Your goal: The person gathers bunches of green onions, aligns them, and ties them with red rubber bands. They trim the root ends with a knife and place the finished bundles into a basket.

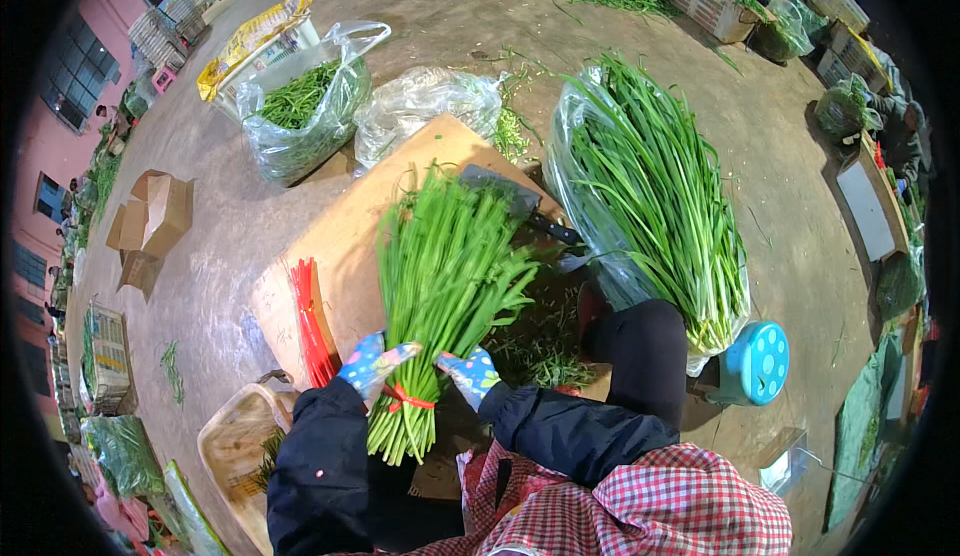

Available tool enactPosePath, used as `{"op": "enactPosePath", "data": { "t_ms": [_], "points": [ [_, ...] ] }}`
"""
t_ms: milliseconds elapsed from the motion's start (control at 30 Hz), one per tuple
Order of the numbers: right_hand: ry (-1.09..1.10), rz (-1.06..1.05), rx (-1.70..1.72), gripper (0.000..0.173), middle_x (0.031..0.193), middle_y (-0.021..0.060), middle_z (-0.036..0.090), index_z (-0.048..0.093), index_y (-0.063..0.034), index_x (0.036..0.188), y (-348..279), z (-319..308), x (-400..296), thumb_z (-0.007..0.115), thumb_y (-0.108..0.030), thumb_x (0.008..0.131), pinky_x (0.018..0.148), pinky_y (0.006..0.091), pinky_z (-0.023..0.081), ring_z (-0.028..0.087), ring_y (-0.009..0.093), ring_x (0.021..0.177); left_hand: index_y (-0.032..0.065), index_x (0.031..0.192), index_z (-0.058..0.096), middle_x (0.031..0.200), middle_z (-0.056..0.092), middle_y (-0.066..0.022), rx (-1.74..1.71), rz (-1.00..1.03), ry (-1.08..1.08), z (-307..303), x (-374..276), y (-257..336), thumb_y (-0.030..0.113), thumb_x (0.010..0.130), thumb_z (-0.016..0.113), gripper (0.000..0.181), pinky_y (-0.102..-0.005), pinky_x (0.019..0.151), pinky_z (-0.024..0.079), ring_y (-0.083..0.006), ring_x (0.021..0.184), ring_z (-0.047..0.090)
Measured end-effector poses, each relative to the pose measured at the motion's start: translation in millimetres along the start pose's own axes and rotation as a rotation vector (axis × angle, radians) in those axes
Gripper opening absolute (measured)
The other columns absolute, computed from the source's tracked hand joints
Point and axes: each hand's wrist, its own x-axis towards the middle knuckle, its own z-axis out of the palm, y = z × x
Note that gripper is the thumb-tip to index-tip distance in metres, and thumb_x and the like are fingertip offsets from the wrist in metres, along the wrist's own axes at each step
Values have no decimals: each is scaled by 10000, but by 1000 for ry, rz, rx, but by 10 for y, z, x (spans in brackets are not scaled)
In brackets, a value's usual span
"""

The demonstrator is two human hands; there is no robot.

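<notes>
A bunch of long green leafy stalks, likely garlic chives (442, 278), is tied near its cut ends with a red tie (406, 400). My left hand (373, 365), in a blue patterned glove, grips the bunch's left side just above the tie. My right hand (470, 377), in a matching glove, touches its right side with thumb and fingertips; how firmly it holds is unclear. The leafy tops lie over a wooden board (345, 233). Left of the bunch is a bundle of red ties (309, 323). A cleaver (517, 196) rests at the board's right edge, its blade partly hidden by leaves.
Right of the board, a large plastic bag holds long green stalks (645, 181), beside a blue stool (754, 365). Beyond the board stand a bag of cut greens (300, 121) and a crumpled clear bag (427, 106). A worn tub (232, 436) is near my left arm. A person (896, 136) works at far right.
</notes>
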Motion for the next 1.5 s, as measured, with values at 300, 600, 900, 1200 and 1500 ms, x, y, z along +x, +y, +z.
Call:
{"op": "enactPosePath", "data": {
  "t_ms": [300,600,900,1200,1500],
  "points": [
    [-407,-420,54,313,987,100,611,515,23,1052,-1364,776,103,607,-52,763,761,303,454,571,168,856,-59,1073,473,949,593,-158,-424,501,435,-150,-828,774,-47,774,544,308,-316,791,498,-225,821,608],
    [-395,-619,-563,301,1010,100,588,538,-8,1065,-856,-123,1423,601,-83,780,751,288,453,566,173,804,-17,1241,365,1243,418,-171,-1604,143,-54,-267,220,141,198,895,393,409,-490,942,362,-324,1096,431],
    [-362,-959,-643,386,972,168,573,547,-50,1041,-1402,837,1026,634,-179,688,768,387,437,544,332,875,16,1150,465,1103,530,-90,-604,563,439,84,-238,91,159,870,477,315,-313,810,439,-180,995,519],
    [-523,-932,-1006,555,872,152,595,419,-86,1232,-655,705,623,590,-188,714,762,421,430,565,327,838,-20,1086,500,889,577,-119,-851,-112,-63,-254,-366,-1166,244,840,520,361,-361,706,499,-242,733,588],
    [442,-678,-1241,369,823,105,551,549,-98,1055,-1479,-1037,958,611,-114,692,665,398,440,531,303,764,-57,1265,330,1296,344,-232,1255,494,518,417,-50,276,252,692,651,726,-417,979,307,-330,1216,333]
  ]
}}
